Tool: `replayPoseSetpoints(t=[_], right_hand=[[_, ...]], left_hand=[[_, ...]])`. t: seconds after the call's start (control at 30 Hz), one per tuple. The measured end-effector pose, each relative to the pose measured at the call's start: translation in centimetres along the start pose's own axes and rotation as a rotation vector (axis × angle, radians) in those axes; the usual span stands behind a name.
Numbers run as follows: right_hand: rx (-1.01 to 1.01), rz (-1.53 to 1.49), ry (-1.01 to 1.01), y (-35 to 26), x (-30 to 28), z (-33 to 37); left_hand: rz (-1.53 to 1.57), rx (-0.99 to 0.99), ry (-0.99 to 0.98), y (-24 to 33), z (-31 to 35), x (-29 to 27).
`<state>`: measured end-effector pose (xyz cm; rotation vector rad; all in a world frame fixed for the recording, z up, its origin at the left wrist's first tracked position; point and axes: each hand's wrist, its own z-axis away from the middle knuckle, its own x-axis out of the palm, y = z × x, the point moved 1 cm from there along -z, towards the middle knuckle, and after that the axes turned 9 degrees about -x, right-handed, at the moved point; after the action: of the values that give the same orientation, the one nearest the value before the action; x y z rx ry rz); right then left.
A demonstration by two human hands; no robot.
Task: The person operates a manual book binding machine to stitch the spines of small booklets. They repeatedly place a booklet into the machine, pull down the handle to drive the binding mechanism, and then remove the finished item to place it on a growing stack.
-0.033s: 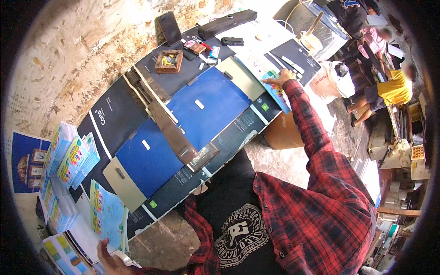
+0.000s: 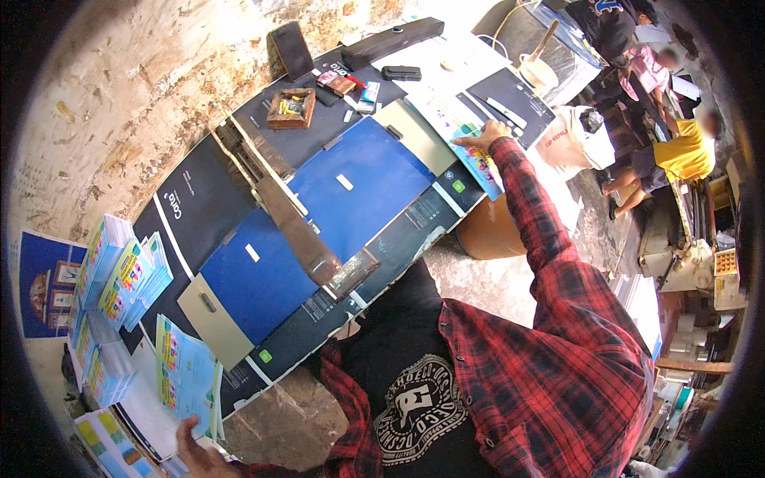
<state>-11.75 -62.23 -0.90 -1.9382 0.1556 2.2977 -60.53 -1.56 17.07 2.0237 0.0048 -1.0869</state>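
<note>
At the far right end of the table, my right hand (image 2: 486,137) touches the edge of a colourful printed sheet (image 2: 478,169), thumb and fingers apart. It lies next to a dark board (image 2: 498,99) with a white-handled blade (image 2: 506,111) on it. At the lower left, my left hand (image 2: 199,454) has its fingers spread and holds nothing. Closest to it are light blue printed booklets (image 2: 187,370) on the table's left end. Between my hands lie two blue panels (image 2: 362,191) (image 2: 259,267) with cream strips, a brown wooden bar (image 2: 295,227) across them.
Stacks of booklets (image 2: 131,279) stand at the left. Along the back are a small wooden box (image 2: 291,108), a phone (image 2: 291,49), a black case (image 2: 401,73) and a long black bar (image 2: 394,41). A white sack (image 2: 570,139) and people (image 2: 681,155) are at the right.
My left hand has shifted slightly beside the light blue booklets. My right hand stays at the printed sheet.
</note>
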Motion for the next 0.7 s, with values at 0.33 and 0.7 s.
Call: replayPoseSetpoints(t=[0.33,0.7], right_hand=[[0.056,-0.135,-0.082,-2.0,-2.2,2.5],[0.166,-0.538,0.180,-3.6,-0.3,3.4]], left_hand=[[0.563,0.626,-0.792,10.3,1.4,8.3],[1.002,0.769,-1.277,7.6,0.6,11.8]])
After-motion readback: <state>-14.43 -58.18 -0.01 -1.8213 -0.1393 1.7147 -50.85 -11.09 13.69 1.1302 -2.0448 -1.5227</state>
